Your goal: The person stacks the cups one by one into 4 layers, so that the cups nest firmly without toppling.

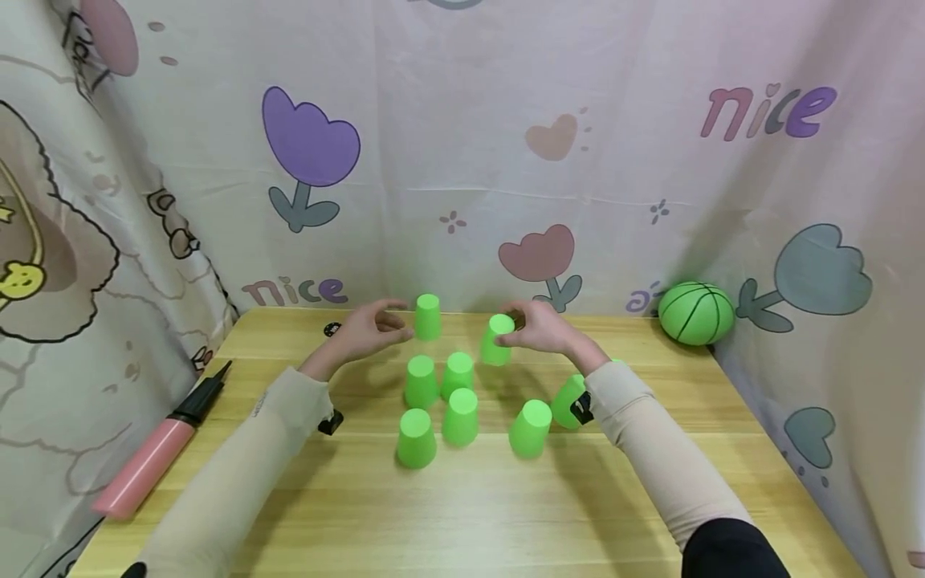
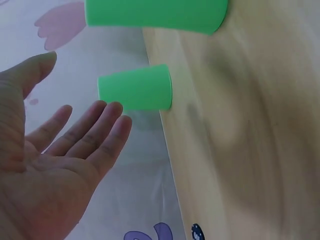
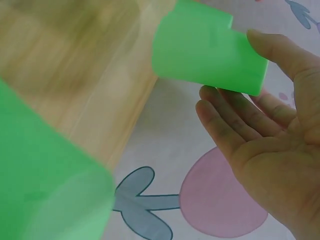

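Observation:
My left hand [image 1: 370, 329] is beside an upside-down green cup [image 1: 428, 318] near the back of the table. Its thumb and fingers are spread apart and hold nothing; in the left wrist view the fingertips [image 2: 115, 107] overlap the edge of a green cup [image 2: 137, 89]. To the right, my right hand [image 1: 542, 327] pinches another green cup [image 1: 495, 341] between thumb and fingers. The right wrist view has this cup [image 3: 215, 55] between the thumb above and the fingertips below. Whether it touches the table is unclear.
Several more upside-down green cups stand nearer the front, including one [image 1: 417, 439] at front left and one [image 1: 531, 429] at front right. The right sleeve partly hides others. A green ball [image 1: 696, 313] sits at the back right, a pink pump [image 1: 155, 457] at the left edge.

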The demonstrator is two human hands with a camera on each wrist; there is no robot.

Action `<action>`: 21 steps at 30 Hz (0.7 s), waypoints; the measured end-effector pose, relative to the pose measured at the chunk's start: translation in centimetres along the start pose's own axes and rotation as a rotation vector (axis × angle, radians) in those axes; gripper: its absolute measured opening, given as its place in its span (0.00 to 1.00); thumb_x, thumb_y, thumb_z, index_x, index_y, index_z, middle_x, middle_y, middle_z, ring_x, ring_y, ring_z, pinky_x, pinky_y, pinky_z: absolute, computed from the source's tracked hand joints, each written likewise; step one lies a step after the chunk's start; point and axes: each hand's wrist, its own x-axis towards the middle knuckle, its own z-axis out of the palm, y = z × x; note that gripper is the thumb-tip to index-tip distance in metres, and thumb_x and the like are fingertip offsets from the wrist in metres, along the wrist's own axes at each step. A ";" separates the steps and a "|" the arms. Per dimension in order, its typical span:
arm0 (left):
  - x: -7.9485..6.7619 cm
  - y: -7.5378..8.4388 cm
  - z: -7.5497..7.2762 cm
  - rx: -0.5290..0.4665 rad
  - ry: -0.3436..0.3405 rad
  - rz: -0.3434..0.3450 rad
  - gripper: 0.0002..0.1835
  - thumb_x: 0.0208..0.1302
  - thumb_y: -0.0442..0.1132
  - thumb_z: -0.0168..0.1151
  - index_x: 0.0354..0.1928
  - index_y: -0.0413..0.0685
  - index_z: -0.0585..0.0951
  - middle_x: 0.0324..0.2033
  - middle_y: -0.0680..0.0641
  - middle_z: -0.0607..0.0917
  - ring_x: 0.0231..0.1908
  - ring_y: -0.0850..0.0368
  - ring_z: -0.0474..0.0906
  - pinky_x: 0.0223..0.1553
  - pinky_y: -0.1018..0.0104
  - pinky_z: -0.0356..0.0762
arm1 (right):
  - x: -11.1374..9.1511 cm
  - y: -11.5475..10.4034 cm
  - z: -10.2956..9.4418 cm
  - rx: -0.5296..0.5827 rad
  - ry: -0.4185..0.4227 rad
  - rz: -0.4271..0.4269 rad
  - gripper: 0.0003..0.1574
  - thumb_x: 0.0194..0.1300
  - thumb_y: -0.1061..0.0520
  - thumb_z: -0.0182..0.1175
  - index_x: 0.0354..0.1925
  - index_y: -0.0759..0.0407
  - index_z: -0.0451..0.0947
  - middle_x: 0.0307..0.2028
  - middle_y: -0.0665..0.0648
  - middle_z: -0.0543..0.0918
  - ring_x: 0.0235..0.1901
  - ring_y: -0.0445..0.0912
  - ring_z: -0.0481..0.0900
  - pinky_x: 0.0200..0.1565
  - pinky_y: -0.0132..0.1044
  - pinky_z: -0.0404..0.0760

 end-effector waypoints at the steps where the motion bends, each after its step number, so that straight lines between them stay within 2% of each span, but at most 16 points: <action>1: -0.3 0.0 0.1 -0.006 -0.007 0.002 0.37 0.71 0.53 0.70 0.75 0.46 0.71 0.60 0.35 0.86 0.61 0.34 0.83 0.60 0.41 0.85 | 0.3 -0.1 0.0 -0.003 0.005 0.003 0.27 0.62 0.51 0.76 0.56 0.60 0.83 0.45 0.56 0.89 0.44 0.49 0.85 0.51 0.44 0.86; 6: -1.4 0.1 0.8 -0.022 -0.034 0.025 0.36 0.71 0.52 0.70 0.75 0.48 0.72 0.59 0.37 0.87 0.60 0.37 0.84 0.60 0.43 0.85 | 1.7 -0.5 0.1 0.007 0.008 0.024 0.27 0.64 0.51 0.75 0.58 0.60 0.82 0.47 0.57 0.89 0.46 0.50 0.85 0.53 0.46 0.85; 10: -2.0 0.0 1.4 -0.043 -0.053 0.068 0.33 0.71 0.49 0.70 0.74 0.47 0.73 0.59 0.34 0.86 0.60 0.39 0.85 0.63 0.44 0.84 | 2.8 -0.7 0.2 0.010 -0.003 0.052 0.27 0.66 0.50 0.73 0.59 0.59 0.81 0.49 0.57 0.88 0.48 0.51 0.84 0.53 0.46 0.84; 21: -3.0 -0.9 2.8 -0.105 -0.092 0.072 0.36 0.68 0.46 0.73 0.74 0.43 0.72 0.62 0.30 0.83 0.61 0.37 0.83 0.65 0.45 0.83 | 5.6 -0.4 0.8 0.002 0.003 0.056 0.27 0.66 0.51 0.72 0.59 0.61 0.81 0.52 0.61 0.87 0.53 0.54 0.83 0.59 0.49 0.83</action>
